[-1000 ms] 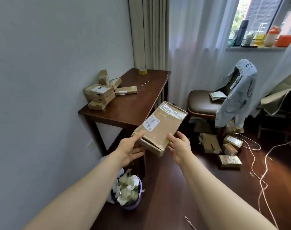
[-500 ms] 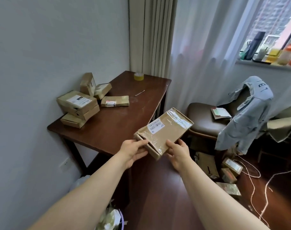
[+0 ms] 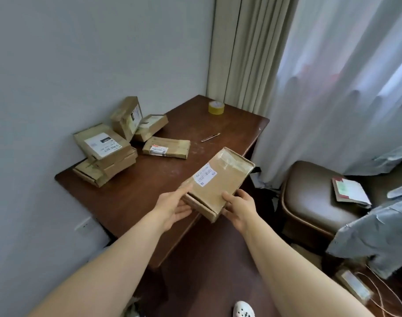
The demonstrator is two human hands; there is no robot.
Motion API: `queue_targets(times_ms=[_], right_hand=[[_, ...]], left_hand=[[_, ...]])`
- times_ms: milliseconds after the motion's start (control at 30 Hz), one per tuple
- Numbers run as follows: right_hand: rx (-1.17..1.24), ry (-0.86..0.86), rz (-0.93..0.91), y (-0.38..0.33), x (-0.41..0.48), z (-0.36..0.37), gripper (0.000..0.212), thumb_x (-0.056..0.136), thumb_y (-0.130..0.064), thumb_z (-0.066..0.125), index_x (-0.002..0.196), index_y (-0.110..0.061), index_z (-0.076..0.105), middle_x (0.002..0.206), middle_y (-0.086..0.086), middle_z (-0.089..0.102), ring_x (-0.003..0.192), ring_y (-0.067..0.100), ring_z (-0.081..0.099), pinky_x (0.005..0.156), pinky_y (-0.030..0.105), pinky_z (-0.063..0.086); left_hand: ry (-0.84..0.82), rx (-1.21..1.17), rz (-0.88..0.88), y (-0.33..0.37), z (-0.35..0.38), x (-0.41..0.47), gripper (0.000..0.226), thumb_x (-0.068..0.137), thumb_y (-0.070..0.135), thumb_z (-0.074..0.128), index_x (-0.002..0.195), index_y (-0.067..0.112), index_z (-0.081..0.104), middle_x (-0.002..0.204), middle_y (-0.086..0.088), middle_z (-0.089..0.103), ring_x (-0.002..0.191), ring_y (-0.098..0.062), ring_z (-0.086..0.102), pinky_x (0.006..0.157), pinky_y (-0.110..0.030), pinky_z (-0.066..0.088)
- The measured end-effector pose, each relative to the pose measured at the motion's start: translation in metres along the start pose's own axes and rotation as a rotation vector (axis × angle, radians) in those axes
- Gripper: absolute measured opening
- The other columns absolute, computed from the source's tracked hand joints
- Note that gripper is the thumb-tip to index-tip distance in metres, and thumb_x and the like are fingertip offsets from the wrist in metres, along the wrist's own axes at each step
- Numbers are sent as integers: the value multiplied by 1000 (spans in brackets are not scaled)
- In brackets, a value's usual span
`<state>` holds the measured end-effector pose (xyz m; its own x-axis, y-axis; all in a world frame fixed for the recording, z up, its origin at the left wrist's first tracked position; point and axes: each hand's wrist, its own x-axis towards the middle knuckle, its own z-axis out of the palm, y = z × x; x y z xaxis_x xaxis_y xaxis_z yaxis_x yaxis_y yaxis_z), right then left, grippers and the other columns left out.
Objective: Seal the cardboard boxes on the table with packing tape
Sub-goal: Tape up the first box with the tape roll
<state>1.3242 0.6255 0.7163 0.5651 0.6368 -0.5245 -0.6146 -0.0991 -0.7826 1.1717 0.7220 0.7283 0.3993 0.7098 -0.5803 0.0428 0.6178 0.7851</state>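
Both hands are gripping one flat cardboard box by its near end. The left hand is pinching the left corner, thumb lying on top beside the white label, fingers curling underneath. The right hand is clasping the right corner the same way. The box is hanging tilted, far end raised, just above the near right edge of the table, not touching it. Beyond the grip and to its left, a pile of boxes is sitting against the wall, with a long flat box lying nearer the grip. Straight beyond the held box a thin metal tool is lying, and further off the tape roll is standing at the far corner. Right of the grip, a brown chair is carrying some papers.
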Motion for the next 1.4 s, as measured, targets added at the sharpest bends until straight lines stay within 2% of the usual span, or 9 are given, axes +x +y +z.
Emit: queue_targets(times_ms=[133, 300, 400, 500, 700, 900, 1067, 1167, 1400], right_hand=[[-232, -131, -41, -43, 63, -5, 78, 79, 4, 71, 145, -7, 31, 99, 3, 71, 83, 19, 70, 67, 38, 58], [-666, -330, -194, -92, 116, -1, 55, 70, 0, 78, 118, -15, 54, 108, 2, 65, 97, 19, 64, 83, 38, 56], [-963, -466, -431, -109, 134, 17, 60, 69, -8, 80, 119, -22, 51, 111, -6, 51, 94, 5, 52, 71, 10, 44], [-1146, -586, -686, -108, 143, 33, 56, 75, -3, 71, 125, -17, 51, 114, -6, 41, 101, 10, 50, 74, 9, 37], [-1157, -801, -762, -112, 174, 72, 60, 76, -24, 78, 130, -19, 51, 116, -8, 41, 112, 12, 48, 94, 24, 40], [-1062, -419, -480, -155, 235, 110, 79, 80, -45, 70, 145, -23, 32, 146, 1, 27, 134, 20, 31, 108, 40, 35], [-730, -660, -22, -167, 272, 136, 50, 76, -14, 77, 122, -8, 58, 101, 5, 67, 85, 20, 64, 58, 32, 50], [-649, -763, 28, -167, 288, 142, 32, 73, -3, 77, 104, -7, 68, 82, 8, 72, 67, 20, 68, 53, 32, 54], [-1016, -860, -491, -173, 319, 187, 38, 72, -5, 79, 95, -24, 56, 99, -9, 60, 90, 8, 57, 74, 21, 47]], left_hand=[[181, 59, 171, 19, 32, 35, 34, 69, 36, 77, 93, 21, 57, 87, -4, 58, 71, -15, 55, 67, -20, 45], [281, 204, 208, 36, 82, 65, 75, 82, 41, 70, 144, 13, 40, 149, -1, 39, 136, -19, 36, 97, -26, 26], [205, 134, 254, 51, 103, 71, 77, 62, 57, 78, 131, 30, 54, 131, 13, 56, 125, -9, 47, 100, -31, 29], [213, 44, 315, 64, 118, 78, 57, 52, 53, 85, 101, 36, 62, 103, 16, 67, 106, -8, 59, 95, -38, 41], [539, -294, 283, 105, 115, 119, 20, 76, 7, 71, 95, 10, 67, 83, -8, 72, 70, -21, 68, 60, -31, 55], [491, -597, 254, 141, 85, 148, 19, 75, -5, 41, 79, 9, 53, 71, -5, 52, 60, -20, 50, 55, -27, 45], [482, -729, 282, 157, 69, 173, 23, 72, -4, 26, 78, 10, 43, 78, -6, 49, 69, -24, 49, 70, -32, 43], [512, -744, 265, 161, 62, 185, 22, 72, -4, 26, 76, 12, 40, 79, -6, 47, 70, -24, 49, 70, -33, 43], [597, -712, 242, 175, 59, 208, 36, 83, 33, 68, 108, 15, 50, 102, -11, 58, 98, -22, 57, 74, -35, 50]])
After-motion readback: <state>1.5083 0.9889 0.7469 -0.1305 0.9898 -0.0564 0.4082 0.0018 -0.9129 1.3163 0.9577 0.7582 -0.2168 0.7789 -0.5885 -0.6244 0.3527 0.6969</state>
